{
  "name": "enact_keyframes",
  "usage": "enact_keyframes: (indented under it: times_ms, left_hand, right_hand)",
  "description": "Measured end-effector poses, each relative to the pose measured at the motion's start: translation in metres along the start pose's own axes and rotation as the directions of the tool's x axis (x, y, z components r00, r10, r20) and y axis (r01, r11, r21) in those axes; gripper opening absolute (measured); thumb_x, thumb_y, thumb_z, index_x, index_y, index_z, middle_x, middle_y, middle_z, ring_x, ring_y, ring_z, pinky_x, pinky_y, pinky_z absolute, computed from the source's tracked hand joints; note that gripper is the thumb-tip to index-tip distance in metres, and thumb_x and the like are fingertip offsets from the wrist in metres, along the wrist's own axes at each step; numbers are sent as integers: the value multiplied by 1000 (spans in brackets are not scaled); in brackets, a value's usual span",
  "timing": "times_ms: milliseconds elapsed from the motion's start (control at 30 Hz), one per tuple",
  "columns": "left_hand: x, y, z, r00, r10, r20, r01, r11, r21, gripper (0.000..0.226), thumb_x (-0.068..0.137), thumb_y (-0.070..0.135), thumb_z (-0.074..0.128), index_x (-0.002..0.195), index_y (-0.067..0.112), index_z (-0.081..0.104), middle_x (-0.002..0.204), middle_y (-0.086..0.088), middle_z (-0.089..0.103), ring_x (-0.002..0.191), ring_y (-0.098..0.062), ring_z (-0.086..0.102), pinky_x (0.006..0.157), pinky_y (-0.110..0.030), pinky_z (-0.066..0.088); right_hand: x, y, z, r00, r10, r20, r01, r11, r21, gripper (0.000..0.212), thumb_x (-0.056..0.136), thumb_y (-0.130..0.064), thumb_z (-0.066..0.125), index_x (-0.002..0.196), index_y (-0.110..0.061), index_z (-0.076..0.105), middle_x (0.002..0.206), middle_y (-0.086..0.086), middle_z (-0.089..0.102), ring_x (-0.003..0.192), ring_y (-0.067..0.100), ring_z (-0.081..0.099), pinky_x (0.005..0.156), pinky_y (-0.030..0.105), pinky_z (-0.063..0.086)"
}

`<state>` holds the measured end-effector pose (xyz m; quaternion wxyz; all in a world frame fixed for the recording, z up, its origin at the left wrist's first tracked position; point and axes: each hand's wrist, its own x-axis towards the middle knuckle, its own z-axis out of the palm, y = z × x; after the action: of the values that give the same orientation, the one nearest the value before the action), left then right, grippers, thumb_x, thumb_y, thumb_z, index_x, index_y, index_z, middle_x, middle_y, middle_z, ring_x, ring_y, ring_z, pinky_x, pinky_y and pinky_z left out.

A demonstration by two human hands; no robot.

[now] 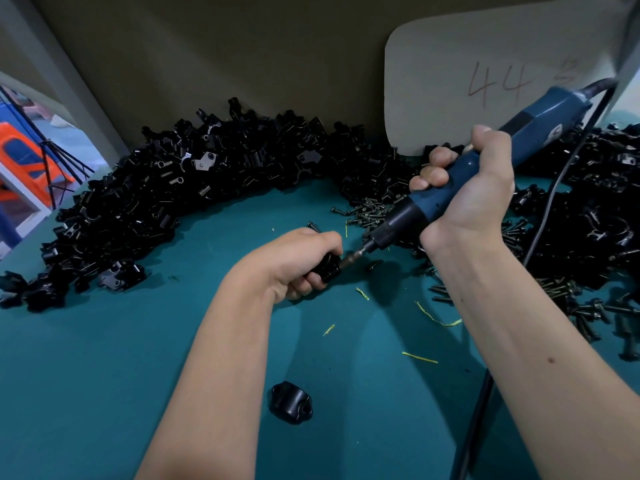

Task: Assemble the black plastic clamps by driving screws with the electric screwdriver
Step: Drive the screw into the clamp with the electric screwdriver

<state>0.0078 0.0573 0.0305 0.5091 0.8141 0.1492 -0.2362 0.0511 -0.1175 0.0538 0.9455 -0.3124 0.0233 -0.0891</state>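
Left hand [298, 258] grips black plastic clamp [327, 268] on teal mat [104, 375]. Right hand [471, 192] wraps blue electric screwdriver [485, 161], bit against clamp. Glossy clamp heap [173, 188] arcs behind; loose screws [370, 209] beside it. One finished clamp [291, 403] lies nearer. Card [485, 81] reads "44".

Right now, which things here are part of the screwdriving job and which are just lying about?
In use:
left hand gripping a black clamp
right hand holding the electric screwdriver
loose screws
clamp pile

Lying about:
card marked 44
yellow shreds
single black part
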Motion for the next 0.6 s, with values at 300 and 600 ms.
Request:
enact_keyframes:
  times_ms: [300,600]
  left_hand:
    - [2,-3,-2,1000,-27,-2,27,1000,12,27,92,30,48,67,23,42,48,-1,36,38,-10,21,48,-16,14]
    - [4,-2,-2,999,-23,-30,21,999,-49,24,92,33,50,72,21,45,48,1,36,39,-11,21,44,-14,15]
  right_hand:
    - [-3,5,-1,1000,-1,-18,1,1000,7,26,98,-22,57,107,-16,33,67,4,50,50,14,38,48,26,38]
    - [-1,2,-2,994,-51,-99,52,999,9,28,95,-20,60,109,-16,35,67,4,50,51,15,38,49,26,38]
